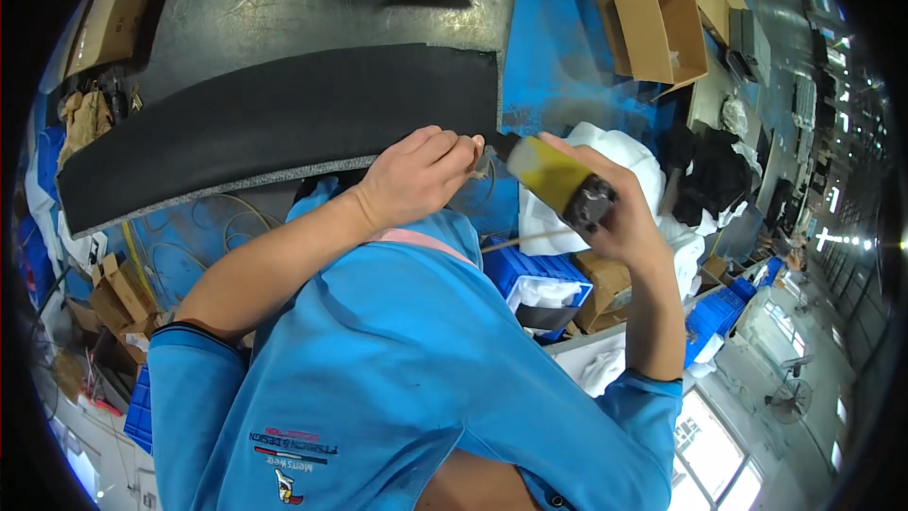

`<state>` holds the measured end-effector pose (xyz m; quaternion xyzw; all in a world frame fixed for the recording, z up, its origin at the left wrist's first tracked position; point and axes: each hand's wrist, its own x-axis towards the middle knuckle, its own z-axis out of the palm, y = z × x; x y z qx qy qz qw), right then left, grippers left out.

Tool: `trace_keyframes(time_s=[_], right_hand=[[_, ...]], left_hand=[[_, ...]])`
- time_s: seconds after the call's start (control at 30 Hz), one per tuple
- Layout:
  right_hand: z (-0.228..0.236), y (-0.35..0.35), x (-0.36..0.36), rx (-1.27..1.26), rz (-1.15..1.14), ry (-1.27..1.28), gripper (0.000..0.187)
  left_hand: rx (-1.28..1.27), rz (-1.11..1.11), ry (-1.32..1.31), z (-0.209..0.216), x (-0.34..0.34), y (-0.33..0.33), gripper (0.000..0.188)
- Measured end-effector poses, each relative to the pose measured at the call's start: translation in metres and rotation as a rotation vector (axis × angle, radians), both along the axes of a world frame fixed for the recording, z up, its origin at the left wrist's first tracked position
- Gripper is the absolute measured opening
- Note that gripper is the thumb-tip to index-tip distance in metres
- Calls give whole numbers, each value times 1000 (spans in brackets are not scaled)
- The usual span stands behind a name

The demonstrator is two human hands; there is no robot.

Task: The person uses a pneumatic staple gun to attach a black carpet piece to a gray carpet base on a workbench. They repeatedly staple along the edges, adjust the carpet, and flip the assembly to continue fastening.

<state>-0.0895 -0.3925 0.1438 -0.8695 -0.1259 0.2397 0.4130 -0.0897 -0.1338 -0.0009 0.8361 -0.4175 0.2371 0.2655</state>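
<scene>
A long, curved black panel (312,104) with a speckled grey edge lies across the bench in front of me. My left hand (421,175) is closed at its near right corner, fingers curled and thumb pressed in; the exact spot gripped is hidden by the fingers. In my right hand (629,208) is a blurred yellow hand tool (549,173) with a black butt end. Its dark narrow tip points at the panel's corner, close to my left fingertips. The kind of tool cannot be made out.
Dark metal bench top (236,9) extends beyond the panel. An open cardboard box (659,33) stands at the far right on the blue surface. White padded wrapping (615,147) and a blue crate (534,274) are beside my right arm. Another carton (109,19) sits far left.
</scene>
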Motion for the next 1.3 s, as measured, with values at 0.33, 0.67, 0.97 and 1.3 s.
trace_keyframes(time_s=[0.33, 0.67, 0.97, 1.3], right_hand=[[25, 22, 39, -407, 320, 31, 83], [35, 42, 13, -336, -135, 362, 37], [14, 91, -38, 132, -767, 494, 25], [17, 104, -37, 49, -797, 546, 21]], left_hand=[[-53, 19, 52, -4, -3, 0, 29], [-91, -43, -26, -8, 2, 7, 25], [-124, -136, -19, -11, 3, 14, 18], [-60, -156, 130, 3, -1, 61, 18]])
